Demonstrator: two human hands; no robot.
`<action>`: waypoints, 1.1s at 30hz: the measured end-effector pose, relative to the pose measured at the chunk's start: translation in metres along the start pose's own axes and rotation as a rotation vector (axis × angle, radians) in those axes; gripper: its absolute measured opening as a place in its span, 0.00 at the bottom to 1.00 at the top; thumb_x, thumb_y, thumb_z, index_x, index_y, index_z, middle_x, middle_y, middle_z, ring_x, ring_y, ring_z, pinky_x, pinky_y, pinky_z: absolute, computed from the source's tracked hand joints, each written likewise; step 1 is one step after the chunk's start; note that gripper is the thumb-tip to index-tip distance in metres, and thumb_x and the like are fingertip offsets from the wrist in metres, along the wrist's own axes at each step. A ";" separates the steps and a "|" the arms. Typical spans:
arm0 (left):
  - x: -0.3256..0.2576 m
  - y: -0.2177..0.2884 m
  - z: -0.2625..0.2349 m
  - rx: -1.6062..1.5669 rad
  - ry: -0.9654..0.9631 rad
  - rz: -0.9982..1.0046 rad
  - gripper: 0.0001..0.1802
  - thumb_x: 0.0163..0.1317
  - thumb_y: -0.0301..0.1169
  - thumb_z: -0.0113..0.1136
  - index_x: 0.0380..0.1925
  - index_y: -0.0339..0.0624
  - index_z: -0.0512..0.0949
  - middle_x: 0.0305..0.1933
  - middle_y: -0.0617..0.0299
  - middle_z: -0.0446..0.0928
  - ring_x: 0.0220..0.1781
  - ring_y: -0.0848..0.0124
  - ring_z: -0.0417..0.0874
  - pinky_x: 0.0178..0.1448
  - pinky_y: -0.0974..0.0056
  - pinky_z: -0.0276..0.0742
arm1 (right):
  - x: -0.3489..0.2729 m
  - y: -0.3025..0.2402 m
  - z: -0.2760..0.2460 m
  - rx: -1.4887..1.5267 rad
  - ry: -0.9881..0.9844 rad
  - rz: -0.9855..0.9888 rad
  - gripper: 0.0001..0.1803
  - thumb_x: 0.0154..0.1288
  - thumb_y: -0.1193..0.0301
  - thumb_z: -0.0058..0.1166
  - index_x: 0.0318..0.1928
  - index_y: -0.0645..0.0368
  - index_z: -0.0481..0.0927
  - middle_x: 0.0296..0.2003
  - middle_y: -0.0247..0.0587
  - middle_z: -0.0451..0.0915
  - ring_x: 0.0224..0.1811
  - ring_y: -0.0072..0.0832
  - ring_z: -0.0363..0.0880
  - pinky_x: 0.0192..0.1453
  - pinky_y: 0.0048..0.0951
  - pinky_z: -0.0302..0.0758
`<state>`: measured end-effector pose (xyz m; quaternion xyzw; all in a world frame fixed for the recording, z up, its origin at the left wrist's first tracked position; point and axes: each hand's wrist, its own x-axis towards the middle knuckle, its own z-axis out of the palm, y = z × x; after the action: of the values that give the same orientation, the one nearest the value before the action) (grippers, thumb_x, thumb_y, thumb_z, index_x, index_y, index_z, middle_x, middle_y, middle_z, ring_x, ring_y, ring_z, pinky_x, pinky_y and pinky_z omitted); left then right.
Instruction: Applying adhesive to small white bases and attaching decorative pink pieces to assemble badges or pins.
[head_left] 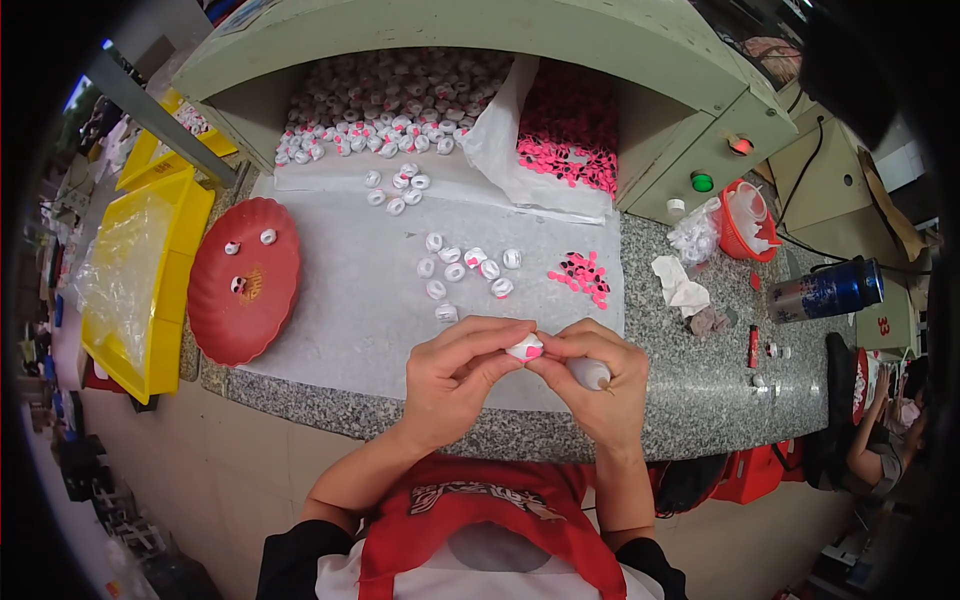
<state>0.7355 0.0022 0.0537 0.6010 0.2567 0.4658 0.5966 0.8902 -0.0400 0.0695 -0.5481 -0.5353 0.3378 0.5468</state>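
Note:
In front of my body both hands meet at a small rounded white piece with a pink patch (525, 348). My left hand (455, 372) pinches it between thumb and fingertips. The thumb and forefinger of my right hand (608, 385) press at its pink side. A whitish tube or small bottle with a brownish tip (590, 374) is tucked in the right hand's curled fingers. Just beyond the hands, several similar white pieces (452, 271) lie loose on a pale sheet (350, 300). To their right is a small heap of flat pink and black bits (582, 279).
A greenish cabinet (450, 25) arches over a big pile of white pieces (395, 100) and a pile of pink bits (570, 130). At left are a red scalloped plate (270, 320) and yellow tray (165, 340). A red basket (735, 235) and blue bottle (825, 290) stand right.

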 end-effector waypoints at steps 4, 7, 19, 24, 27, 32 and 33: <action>-0.001 -0.002 -0.001 -0.001 0.017 -0.017 0.13 0.54 0.13 0.52 0.41 0.30 0.75 0.46 0.47 0.74 0.47 0.65 0.77 0.48 0.67 0.76 | -0.001 -0.001 0.001 -0.068 0.003 -0.029 0.08 0.46 0.81 0.62 0.31 0.63 0.81 0.23 0.38 0.77 0.24 0.21 0.74 0.28 0.19 0.70; -0.002 -0.004 -0.001 -0.009 0.040 -0.020 0.13 0.55 0.15 0.53 0.42 0.33 0.76 0.44 0.53 0.75 0.44 0.70 0.78 0.46 0.71 0.76 | 0.001 -0.001 0.003 -0.079 -0.007 -0.019 0.08 0.47 0.81 0.62 0.31 0.63 0.81 0.24 0.37 0.77 0.24 0.21 0.74 0.28 0.19 0.70; 0.000 0.001 -0.003 -0.430 0.013 -0.453 0.11 0.57 0.22 0.55 0.41 0.33 0.71 0.36 0.55 0.78 0.40 0.73 0.79 0.44 0.71 0.76 | -0.004 0.011 -0.002 0.108 0.000 -0.052 0.14 0.44 0.83 0.63 0.36 0.64 0.78 0.33 0.45 0.78 0.30 0.23 0.77 0.33 0.21 0.73; -0.005 0.006 -0.003 -0.035 -0.070 -0.183 0.14 0.52 0.11 0.53 0.40 0.30 0.70 0.35 0.51 0.78 0.36 0.66 0.82 0.37 0.70 0.80 | 0.002 0.017 0.000 0.211 -0.126 -0.123 0.13 0.45 0.83 0.62 0.34 0.64 0.78 0.32 0.43 0.79 0.32 0.24 0.77 0.33 0.21 0.73; -0.005 0.001 -0.005 -0.174 -0.056 -0.205 0.12 0.53 0.14 0.54 0.39 0.31 0.71 0.34 0.51 0.78 0.33 0.66 0.83 0.35 0.71 0.80 | -0.001 0.013 0.005 0.515 -0.066 0.168 0.12 0.42 0.83 0.64 0.30 0.66 0.76 0.34 0.47 0.77 0.33 0.28 0.77 0.36 0.25 0.75; -0.004 -0.009 -0.014 -0.486 -0.010 -0.436 0.09 0.56 0.20 0.56 0.38 0.35 0.72 0.33 0.52 0.78 0.33 0.67 0.82 0.36 0.70 0.80 | -0.001 0.008 0.019 0.132 0.002 -0.087 0.15 0.42 0.82 0.65 0.32 0.65 0.74 0.31 0.42 0.75 0.30 0.23 0.75 0.32 0.21 0.73; -0.004 -0.012 -0.015 -0.611 -0.002 -0.495 0.09 0.57 0.23 0.56 0.38 0.36 0.72 0.33 0.52 0.78 0.32 0.67 0.82 0.35 0.70 0.80 | -0.001 0.007 0.021 0.116 0.000 -0.087 0.15 0.42 0.82 0.65 0.32 0.65 0.74 0.31 0.42 0.75 0.30 0.23 0.75 0.32 0.21 0.73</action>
<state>0.7234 0.0076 0.0394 0.3161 0.2429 0.3620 0.8426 0.8712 -0.0349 0.0590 -0.4916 -0.5381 0.3443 0.5918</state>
